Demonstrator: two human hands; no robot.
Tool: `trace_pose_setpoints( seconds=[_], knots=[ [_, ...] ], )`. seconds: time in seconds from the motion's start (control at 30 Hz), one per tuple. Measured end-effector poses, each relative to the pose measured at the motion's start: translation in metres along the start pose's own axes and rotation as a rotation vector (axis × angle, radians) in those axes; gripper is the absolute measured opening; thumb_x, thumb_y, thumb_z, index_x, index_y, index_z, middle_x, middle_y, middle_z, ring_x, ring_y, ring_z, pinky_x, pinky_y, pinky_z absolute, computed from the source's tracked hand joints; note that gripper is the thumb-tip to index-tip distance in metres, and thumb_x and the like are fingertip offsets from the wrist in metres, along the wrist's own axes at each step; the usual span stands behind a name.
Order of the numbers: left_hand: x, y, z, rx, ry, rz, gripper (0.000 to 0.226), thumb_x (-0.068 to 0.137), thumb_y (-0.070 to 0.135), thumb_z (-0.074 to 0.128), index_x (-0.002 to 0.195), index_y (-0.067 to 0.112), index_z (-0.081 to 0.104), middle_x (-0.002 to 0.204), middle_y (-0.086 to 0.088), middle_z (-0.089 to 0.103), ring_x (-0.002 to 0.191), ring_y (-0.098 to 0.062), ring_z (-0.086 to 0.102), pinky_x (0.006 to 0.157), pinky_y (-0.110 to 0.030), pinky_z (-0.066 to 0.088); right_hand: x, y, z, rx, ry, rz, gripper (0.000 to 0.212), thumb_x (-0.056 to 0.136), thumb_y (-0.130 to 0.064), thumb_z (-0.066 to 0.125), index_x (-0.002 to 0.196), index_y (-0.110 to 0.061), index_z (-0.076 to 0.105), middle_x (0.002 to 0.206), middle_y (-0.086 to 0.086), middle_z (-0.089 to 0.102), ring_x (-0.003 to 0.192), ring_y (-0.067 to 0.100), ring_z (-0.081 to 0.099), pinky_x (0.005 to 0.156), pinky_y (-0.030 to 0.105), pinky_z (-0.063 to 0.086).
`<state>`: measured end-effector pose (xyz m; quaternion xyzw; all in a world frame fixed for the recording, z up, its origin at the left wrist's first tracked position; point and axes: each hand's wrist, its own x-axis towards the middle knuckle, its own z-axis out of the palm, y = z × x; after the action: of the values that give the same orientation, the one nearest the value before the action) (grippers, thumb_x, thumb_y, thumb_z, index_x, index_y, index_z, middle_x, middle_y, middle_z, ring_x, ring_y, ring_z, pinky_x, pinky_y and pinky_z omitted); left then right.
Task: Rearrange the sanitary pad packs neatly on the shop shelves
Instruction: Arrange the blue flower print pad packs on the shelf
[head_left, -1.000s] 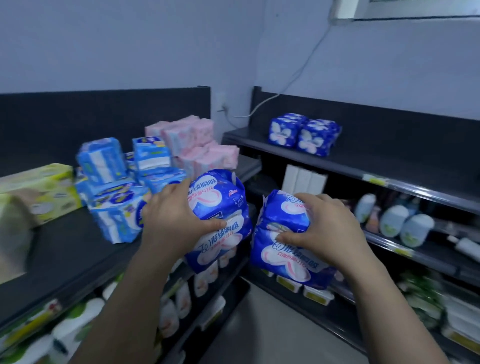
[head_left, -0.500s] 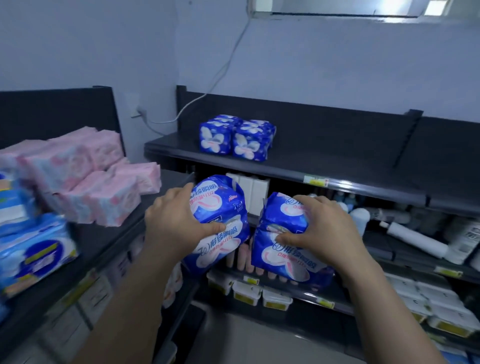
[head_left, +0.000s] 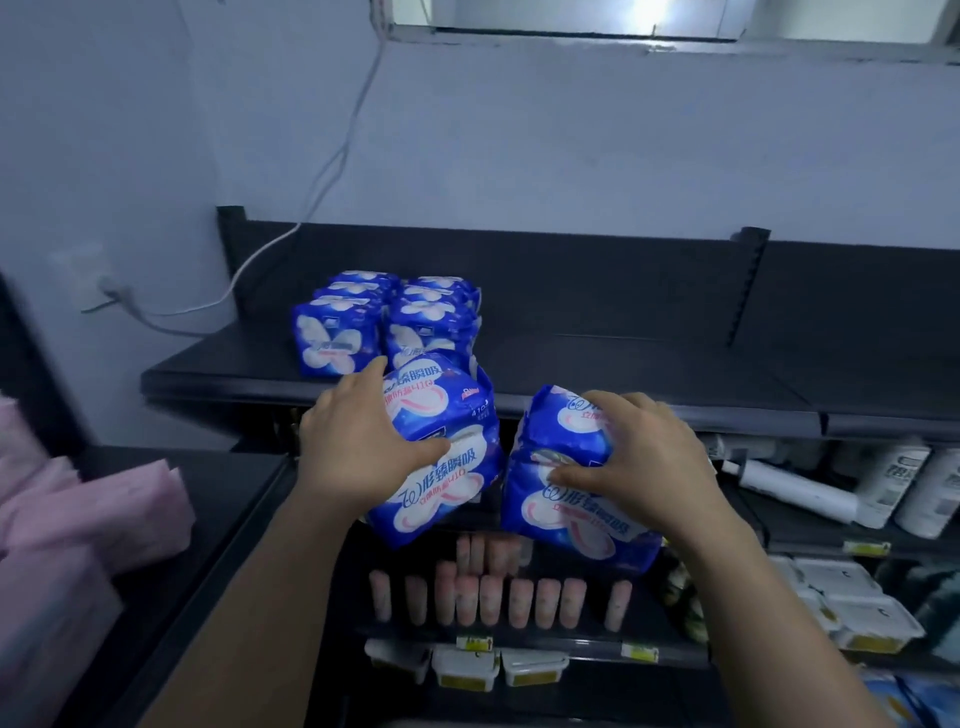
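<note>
Left pad packs (head_left: 441, 483) gripped by left hand (head_left: 358, 447), right pad packs (head_left: 571, 519) gripped by right hand (head_left: 644, 457)

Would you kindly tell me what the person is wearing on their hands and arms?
Nothing shows: the left hand and right hand are ungloved, with no rings visible, and the left forearm and right forearm are bare, with no sleeves, watch or bracelet in view.

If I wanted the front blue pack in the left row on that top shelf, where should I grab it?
Probably pinch its top edge, coming from the front and above. The front-left blue pack stands upright on the top shelf, with more packs behind it and the neighbouring row close on its right, so only its front, top and left side are open.
</note>
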<state>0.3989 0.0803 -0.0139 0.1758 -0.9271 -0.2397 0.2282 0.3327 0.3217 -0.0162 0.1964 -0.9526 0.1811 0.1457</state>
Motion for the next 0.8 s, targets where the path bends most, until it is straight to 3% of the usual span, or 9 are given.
trace_pose_setpoints(
  seconds=[0.33,0.5,0.7,0.8],
  knots=[
    [0.113,0.031,0.068,-0.087,0.013,0.025,0.108,0.057,0.058,0.084,0.145,0.021,0.034,0.142,-0.001,0.045,0.129,-0.024,0.043,0.108,-0.047,0.036,0.106,0.063,0.024,-0.015,0.045,0.059,0.078,0.065,-0.064,0.074,0.131,-0.033,0.046,0.125,-0.002,0.053,0.113,0.021,0.047,0.086,0.033,0.035],
    [0.179,0.065,0.102,-0.085,0.034,0.062,0.104,0.060,0.056,0.084,0.145,0.022,0.033,0.144,0.001,0.043,0.131,-0.023,0.039,0.107,-0.042,0.034,0.176,0.106,0.025,-0.024,0.060,0.040,0.078,0.064,-0.064,0.074,0.131,-0.035,0.046,0.125,-0.003,0.053,0.113,0.022,0.048,0.087,0.035,0.038],
    [0.259,0.104,0.144,-0.176,-0.032,0.117,0.102,0.060,0.052,0.086,0.144,0.025,0.035,0.143,0.005,0.044,0.128,-0.019,0.043,0.107,-0.044,0.039,0.254,0.157,0.026,-0.035,0.071,0.029,0.081,0.064,-0.063,0.075,0.134,-0.035,0.044,0.127,-0.003,0.053,0.114,0.021,0.047,0.091,0.037,0.039],
    [0.293,0.112,0.162,-0.169,-0.079,0.142,0.098,0.062,0.049,0.086,0.143,0.026,0.035,0.141,0.007,0.045,0.126,-0.016,0.044,0.106,-0.039,0.039,0.285,0.175,0.033,-0.039,0.064,0.015,0.082,0.065,-0.063,0.075,0.135,-0.034,0.044,0.128,-0.003,0.052,0.115,0.021,0.047,0.093,0.038,0.040]
  ],
)
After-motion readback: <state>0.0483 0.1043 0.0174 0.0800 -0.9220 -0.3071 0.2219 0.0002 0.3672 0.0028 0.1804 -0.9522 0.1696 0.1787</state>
